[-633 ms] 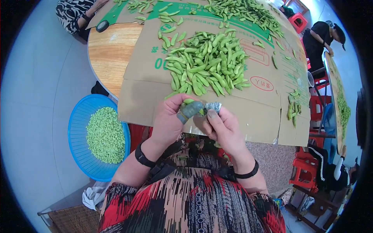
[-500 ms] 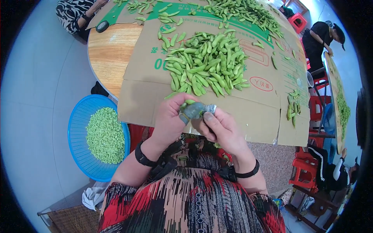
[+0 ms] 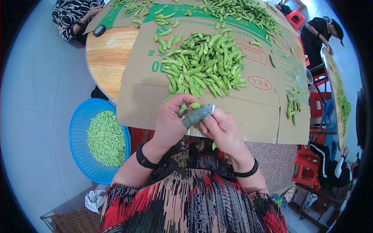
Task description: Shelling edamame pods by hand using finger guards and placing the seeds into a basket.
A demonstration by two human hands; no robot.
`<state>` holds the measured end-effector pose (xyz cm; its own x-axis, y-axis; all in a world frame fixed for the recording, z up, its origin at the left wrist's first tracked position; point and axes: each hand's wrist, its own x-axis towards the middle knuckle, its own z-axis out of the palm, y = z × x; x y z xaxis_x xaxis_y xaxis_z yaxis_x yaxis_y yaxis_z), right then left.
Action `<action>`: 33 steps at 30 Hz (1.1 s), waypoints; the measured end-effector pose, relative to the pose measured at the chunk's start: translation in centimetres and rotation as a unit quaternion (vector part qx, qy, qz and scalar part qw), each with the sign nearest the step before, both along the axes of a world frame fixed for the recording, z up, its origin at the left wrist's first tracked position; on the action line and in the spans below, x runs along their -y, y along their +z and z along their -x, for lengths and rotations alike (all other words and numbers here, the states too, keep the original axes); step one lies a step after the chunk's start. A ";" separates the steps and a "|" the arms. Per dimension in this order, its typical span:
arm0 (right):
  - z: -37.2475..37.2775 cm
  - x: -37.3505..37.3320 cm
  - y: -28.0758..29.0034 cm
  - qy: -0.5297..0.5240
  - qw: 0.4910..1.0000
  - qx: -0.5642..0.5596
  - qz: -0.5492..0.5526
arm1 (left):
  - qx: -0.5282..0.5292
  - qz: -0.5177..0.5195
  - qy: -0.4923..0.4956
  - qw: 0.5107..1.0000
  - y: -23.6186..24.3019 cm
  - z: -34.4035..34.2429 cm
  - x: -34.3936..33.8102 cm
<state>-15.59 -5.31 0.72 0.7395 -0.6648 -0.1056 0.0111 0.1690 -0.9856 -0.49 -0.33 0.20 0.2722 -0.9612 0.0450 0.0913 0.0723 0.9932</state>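
Note:
My left hand (image 3: 171,118), a grey-green cover (image 3: 196,115) on its thumb, is closed on a green soybean pod (image 3: 195,105) at the cardboard's near edge. My right hand (image 3: 225,128) meets it there, thumb and fingers pinched together, with a silvery band (image 3: 210,109) on one finger. Whatever lies between its fingertips is mostly hidden. Just beyond both hands, a heap of soybean pods (image 3: 206,62) lies on the flattened cardboard (image 3: 260,120). Below the right hand is a small green pod piece (image 3: 214,146).
Left of me, a blue plastic basket (image 3: 77,136) holds shelled green beans (image 3: 105,139). More pods (image 3: 241,15) cover the table's far side; a few darker ones (image 3: 293,106) lie at right. A black round object (image 3: 99,30) rests on the wooden tabletop (image 3: 108,50). Other people work nearby.
The left thumb has tilted, and more of the green pod shows above it. Both hands remain together in nearly the same place. The green piece below the right hand shows more clearly.

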 end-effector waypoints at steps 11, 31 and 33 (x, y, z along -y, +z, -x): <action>1.0 0.1 0.9 0.060 0.944 0.131 -0.296 | -0.166 0.076 -0.226 0.957 -0.3 -1.0 1.1; -1.0 3.4 -0.3 -0.122 0.768 -0.374 0.506 | 0.036 -0.045 -0.251 0.966 -0.3 -0.4 0.0; -0.7 3.6 0.0 -0.113 0.775 -0.367 0.502 | 0.052 -0.043 -0.272 0.960 -0.3 -0.3 -0.1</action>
